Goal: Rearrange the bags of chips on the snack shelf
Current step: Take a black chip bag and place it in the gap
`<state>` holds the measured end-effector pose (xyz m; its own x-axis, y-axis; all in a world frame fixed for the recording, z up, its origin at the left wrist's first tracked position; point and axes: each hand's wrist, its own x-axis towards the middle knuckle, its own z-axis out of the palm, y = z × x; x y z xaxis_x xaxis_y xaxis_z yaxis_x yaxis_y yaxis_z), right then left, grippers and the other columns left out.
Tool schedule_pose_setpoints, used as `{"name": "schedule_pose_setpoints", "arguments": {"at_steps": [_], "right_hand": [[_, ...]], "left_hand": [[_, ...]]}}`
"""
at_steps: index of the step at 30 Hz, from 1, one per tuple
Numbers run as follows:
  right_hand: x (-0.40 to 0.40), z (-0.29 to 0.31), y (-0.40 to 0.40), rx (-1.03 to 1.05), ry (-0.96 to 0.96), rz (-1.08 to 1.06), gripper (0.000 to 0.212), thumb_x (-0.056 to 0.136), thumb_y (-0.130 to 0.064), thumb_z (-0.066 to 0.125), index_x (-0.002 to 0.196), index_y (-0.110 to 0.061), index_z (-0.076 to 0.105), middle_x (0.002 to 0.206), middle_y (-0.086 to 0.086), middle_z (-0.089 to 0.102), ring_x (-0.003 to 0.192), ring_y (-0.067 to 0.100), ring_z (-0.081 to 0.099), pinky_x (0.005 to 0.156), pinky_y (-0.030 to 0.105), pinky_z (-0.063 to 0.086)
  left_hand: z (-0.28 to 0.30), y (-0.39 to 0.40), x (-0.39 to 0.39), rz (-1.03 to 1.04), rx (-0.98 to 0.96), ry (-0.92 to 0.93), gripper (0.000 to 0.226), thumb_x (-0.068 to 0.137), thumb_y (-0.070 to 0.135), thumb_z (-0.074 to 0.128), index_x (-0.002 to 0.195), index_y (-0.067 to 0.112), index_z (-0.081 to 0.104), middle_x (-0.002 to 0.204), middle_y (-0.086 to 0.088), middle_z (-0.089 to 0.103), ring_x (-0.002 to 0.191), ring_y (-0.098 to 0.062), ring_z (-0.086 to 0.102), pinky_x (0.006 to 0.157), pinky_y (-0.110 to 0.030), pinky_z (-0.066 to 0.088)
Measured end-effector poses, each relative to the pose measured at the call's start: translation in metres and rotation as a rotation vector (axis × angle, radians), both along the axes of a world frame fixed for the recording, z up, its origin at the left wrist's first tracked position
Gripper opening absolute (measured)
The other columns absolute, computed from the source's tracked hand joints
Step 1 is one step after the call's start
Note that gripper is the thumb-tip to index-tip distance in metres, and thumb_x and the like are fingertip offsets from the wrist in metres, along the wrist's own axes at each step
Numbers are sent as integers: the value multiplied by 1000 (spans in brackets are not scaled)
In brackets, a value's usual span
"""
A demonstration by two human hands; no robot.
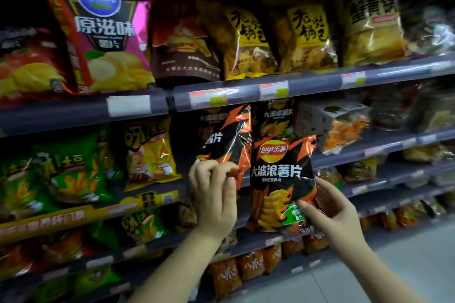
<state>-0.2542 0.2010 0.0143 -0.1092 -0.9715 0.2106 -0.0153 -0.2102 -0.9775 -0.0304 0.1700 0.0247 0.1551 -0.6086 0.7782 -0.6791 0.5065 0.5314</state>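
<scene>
My right hand point(333, 211) grips the lower right corner of a black and orange Lay's chip bag point(280, 179), held upright in front of the middle shelf. My left hand point(215, 189) pinches the bottom edge of a second black and orange bag point(226, 135), which tilts against the shelf just left of the first. Behind them stands a third bag of the same kind point(275, 118), partly hidden under the shelf rail.
The grey shelf rail point(246, 96) with price tags runs just above both bags. Yellow point(147, 152) and green point(71, 170) bags fill the shelf to the left, a white pack point(337, 123) sits to the right. Large bags crowd the upper shelf. The aisle floor point(406, 265) lies at lower right.
</scene>
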Motion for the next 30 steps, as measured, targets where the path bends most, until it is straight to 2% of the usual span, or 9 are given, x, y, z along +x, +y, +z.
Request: {"name": "schedule_pose_setpoints", "arguments": {"at_steps": [5, 7, 9, 11, 15, 18, 21, 25, 30], "right_hand": [[-33, 1, -23, 9, 5, -70, 51, 74, 3, 73, 119, -20, 61, 108, -5, 73, 101, 9, 68, 79, 16, 54], [-43, 3, -37, 15, 29, -79, 52, 75, 0, 73, 121, -18, 61, 108, -3, 73, 103, 11, 68, 82, 20, 55], [-52, 3, -54, 36, 31, -89, 51, 75, -1, 74, 121, -19, 61, 107, -4, 73, 101, 11, 68, 78, 19, 56], [-56, 2, -72, 57, 25, -79, 51, 75, -5, 75, 121, -22, 61, 107, -5, 73, 101, 11, 68, 80, 23, 57], [-60, -3, -111, 100, -3, -45, 51, 74, -7, 75, 120, -24, 61, 110, -4, 72, 106, 12, 66, 90, 30, 55], [-59, -15, -140, 133, -39, -11, 53, 68, -15, 77, 118, -27, 62, 114, -3, 71, 112, 16, 63, 96, 39, 50], [-56, -26, -165, 138, -53, 13, 52, 69, -17, 77, 117, -31, 62, 118, -5, 69, 117, 17, 60, 99, 42, 48], [-51, -31, -193, 111, -80, 60, 48, 75, -12, 74, 117, -31, 63, 120, -6, 68, 117, 14, 60, 98, 38, 47], [-47, -35, -229, 106, -60, 129, 51, 79, 0, 70, 125, -16, 57, 112, -2, 72, 105, 8, 66, 80, 18, 55]], "left_hand": [[-6, -43, -39, -3, -4, -38, 26, 93, 26, 38, 100, 22, 62, 96, 12, 35, 109, 9, 26, 97, -57, 36], [-12, -62, -50, 4, -13, -80, 23, 94, 30, 38, 102, 27, 60, 96, 9, 38, 106, 3, 29, 101, -54, 33], [-20, -81, -56, 24, -19, -112, 24, 96, 34, 35, 103, 31, 58, 96, 8, 39, 104, -12, 36, 105, -48, 28], [-27, -99, -58, 54, -54, -169, 28, 97, 36, 35, 102, 30, 62, 96, 7, 40, 101, -19, 40, 109, -43, 25], [-46, -132, -51, 176, -124, -349, 25, 95, 32, 45, 100, 26, 68, 95, 5, 41, 96, -21, 45, 111, -42, 27], [-58, -150, -40, 274, -135, -402, 24, 95, 31, 47, 100, 24, 69, 95, 4, 41, 94, -22, 47, 112, -42, 26], [-57, -164, -32, 385, -201, -430, 25, 96, 31, 46, 102, 23, 69, 95, 1, 40, 93, -22, 46, 112, -41, 25], [-65, -182, -31, 458, -291, -573, 24, 95, 30, 50, 118, 28, 57, 97, 0, 37, 95, -19, 43, 111, -40, 26], [-94, -200, -40, 378, -6, -568, 40, 89, 23, 50, 129, 27, 52, 97, -1, 37, 93, -23, 44, 113, -43, 21]]}}
